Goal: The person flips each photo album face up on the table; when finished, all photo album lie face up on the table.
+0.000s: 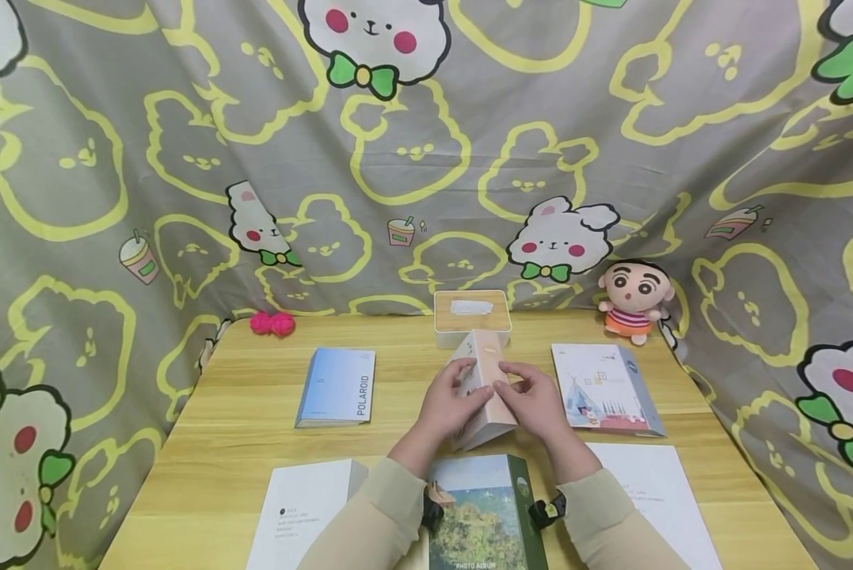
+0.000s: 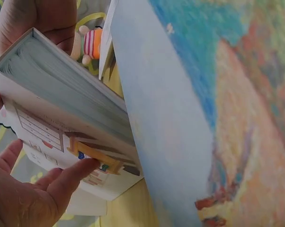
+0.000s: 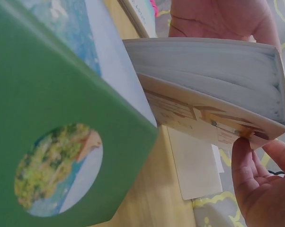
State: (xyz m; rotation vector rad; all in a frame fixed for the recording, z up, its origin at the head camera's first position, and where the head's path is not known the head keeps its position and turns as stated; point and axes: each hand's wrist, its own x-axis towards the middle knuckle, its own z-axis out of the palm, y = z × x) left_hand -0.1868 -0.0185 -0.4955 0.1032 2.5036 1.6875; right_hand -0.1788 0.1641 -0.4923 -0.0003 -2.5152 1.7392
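Both hands hold a thick, pale photo album (image 1: pixel 496 380), its spine facing up and its covers hanging down on either side. My left hand (image 1: pixel 449 405) grips the left cover, the thumb near the spine. On the other side, my right hand (image 1: pixel 538 400) holds the right cover and spine edge. The wrist views show the album's many page edges (image 2: pixel 62 80) and a printed house-like picture on a cover. Fingers of the right hand (image 3: pixel 263 184) press against that cover. Just in front of the hands stands a green album (image 1: pixel 477 507) with a painted landscape, labelled PHOTO ALBUM.
A blue POLAROID album (image 1: pixel 337 385) is at left, a white album with a tent picture (image 1: pixel 597 388) at right. White albums flank the forearms, one at left (image 1: pixel 305 507) and one at right (image 1: pixel 657 495). A tissue box (image 1: pixel 472 317), plush doll (image 1: pixel 634 297) and pink item (image 1: pixel 272 323) line the back.
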